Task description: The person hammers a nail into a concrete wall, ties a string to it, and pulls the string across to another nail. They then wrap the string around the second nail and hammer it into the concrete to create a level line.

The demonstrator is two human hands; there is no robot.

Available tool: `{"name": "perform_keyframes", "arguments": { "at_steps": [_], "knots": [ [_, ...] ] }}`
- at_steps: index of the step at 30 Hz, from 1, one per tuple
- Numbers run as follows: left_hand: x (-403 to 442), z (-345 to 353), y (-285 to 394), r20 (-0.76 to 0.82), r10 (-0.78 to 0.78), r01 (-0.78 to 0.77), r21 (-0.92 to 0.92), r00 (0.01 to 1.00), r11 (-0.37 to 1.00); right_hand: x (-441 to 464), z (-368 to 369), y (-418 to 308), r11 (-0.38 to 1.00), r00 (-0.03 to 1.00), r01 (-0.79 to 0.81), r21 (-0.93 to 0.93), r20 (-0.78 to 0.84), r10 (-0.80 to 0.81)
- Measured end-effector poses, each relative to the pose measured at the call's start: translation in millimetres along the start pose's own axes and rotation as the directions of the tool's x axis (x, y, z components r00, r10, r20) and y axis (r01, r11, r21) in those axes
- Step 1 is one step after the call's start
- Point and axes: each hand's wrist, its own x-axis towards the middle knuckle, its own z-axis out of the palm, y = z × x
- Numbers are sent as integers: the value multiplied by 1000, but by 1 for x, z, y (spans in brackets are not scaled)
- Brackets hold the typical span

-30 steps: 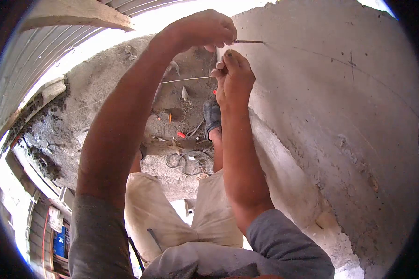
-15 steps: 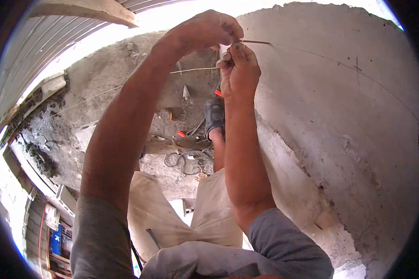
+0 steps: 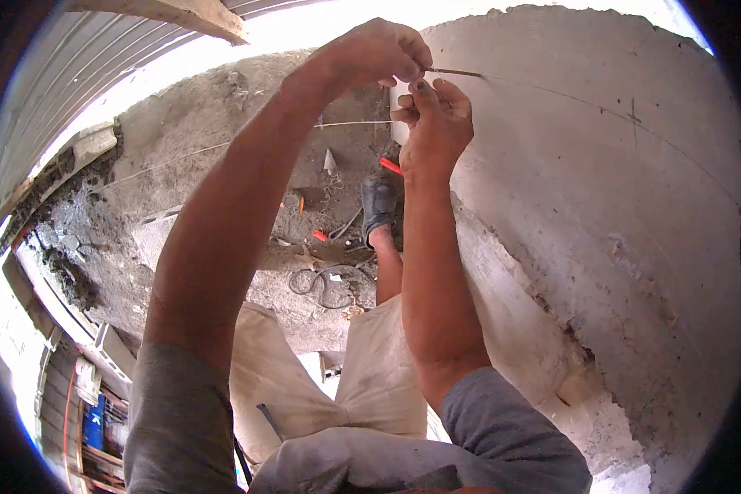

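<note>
Both my hands are raised together at the edge of the grey plastered wall (image 3: 584,173). A thin dark rod (image 3: 459,73) sticks out of the wall, its near end reaching the fingertips of my left hand (image 3: 379,53). That hand's fingers are pinched, hiding what they hold. Just below, my right hand (image 3: 435,123) has its thumb and forefinger closed close to the left fingertips, other fingers bent. A faint strand shows between the hands; its path is unclear. A pale string (image 3: 354,123) stretches from the left to the wall edge, behind my hands.
On the rough ground are a grey cone-shaped weight (image 3: 329,160), a coiled dark cable (image 3: 309,284) and orange-red pieces (image 3: 319,235). A red object (image 3: 391,165) shows beside my right wrist. My shoe (image 3: 378,202) stands near the wall's foot. Concrete blocks (image 3: 156,235) lie left.
My right hand has shifted slightly right and its fingers have loosened apart. The whitish cylindrical thing seen in its grasp earlier no longer shows there. My left hand stays by the rod.
</note>
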Motion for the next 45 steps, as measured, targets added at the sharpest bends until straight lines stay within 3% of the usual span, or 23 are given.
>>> {"name": "perform_keyframes", "arguments": {
  "at_steps": [2, 5, 9, 11, 12, 14, 18, 21, 23, 24, 26, 29, 33, 35, 39, 41, 45],
  "knots": [
    [-1, 1, 0, 17, -39, 40, -60, 999, 997, -6, 5, -8, 969, 987, 162, -185, 19, -161],
    [-5, 4, -2, 16, -55, 56, -101, 998, 993, -2, 1, -15, 917, 981, 191, -350, 49, -185],
    [-8, 10, -10, -7, -71, 69, -184, 997, 981, 3, -2, -16, 879, 973, 229, -419, 78, -217],
    [-12, 15, -9, -39, -71, 58, -263, 997, 963, 13, -7, -8, 826, 934, 354, -439, 115, -340],
    [-16, 16, -9, -41, -71, 57, -263, 997, 963, 17, -11, -6, 826, 933, 355, -439, 117, -339],
    [-25, 13, -2, -68, -220, 200, -222, 973, 954, 18, -12, -10, 748, 909, 411, -521, 171, -380],
    [-33, -2, 4, 15, -297, 297, -80, 955, 952, 12, -6, -15, 799, 938, 342, -494, 135, -318],
    [-23, -4, -7, -68, -213, 211, -39, 975, 977, 7, -1, -13, 861, 966, 258, -438, 111, -233],
    [-10, 0, -9, -102, -17, 27, 100, 995, 995, 3, 4, -10, 918, 981, 195, -344, 57, -186],
    [-3, 2, -11, -103, -16, 26, 97, 995, 995, 4, 3, -11, 917, 981, 195, -347, 58, -186],
    [2, 5, -1, -201, 205, -150, 259, 958, 954, 6, -1, -13, 898, 977, 209, -388, 52, -205],
    [-13, 5, 31, -200, 208, -148, 279, 957, 949, 8, -5, -14, 923, 985, 171, -345, 45, -165],
    [-5, 3, 24, -151, 184, -126, 331, 971, 935, 9, 0, -16, 924, 980, 199, -326, 70, -186],
    [-8, 2, 25, -152, 268, -179, 436, 951, 882, 9, 3, -19, 894, 975, 221, -389, 85, -204],
    [-4, -5, 19, -123, 286, -196, 476, 950, 857, 10, -1, -20, 808, 955, 297, -508, 142, -261],
    [0, -9, 10, -6, 478, -396, 552, 878, 734, 8, 1, -21, 801, 947, 316, -509, 116, -300],
    [-5, -8, 7, -1, 412, -363, 472, 911, 803, 9, -1, -11, 793, 934, 337, -508, 71, -352]
  ]
}}
